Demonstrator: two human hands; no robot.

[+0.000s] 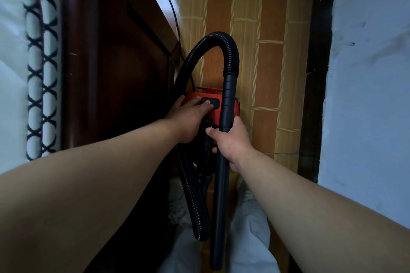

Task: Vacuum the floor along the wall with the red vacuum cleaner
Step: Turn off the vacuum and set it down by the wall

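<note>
On tiled floor (267,62) between dark wooden panel (111,77) and white wall (368,73): red vacuum cleaner (235,106) | left grip (188,118): straight fingers pressing its black switch (210,102) | right grip (233,143): curled round black wand (221,206)

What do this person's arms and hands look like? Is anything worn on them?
The left forearm and right forearm are bare as far as the picture's edge, with no sleeves in view. The left hand and right hand wear no gloves, and no watch, bracelet or ring shows. Below them are pale grey trousers.
</note>
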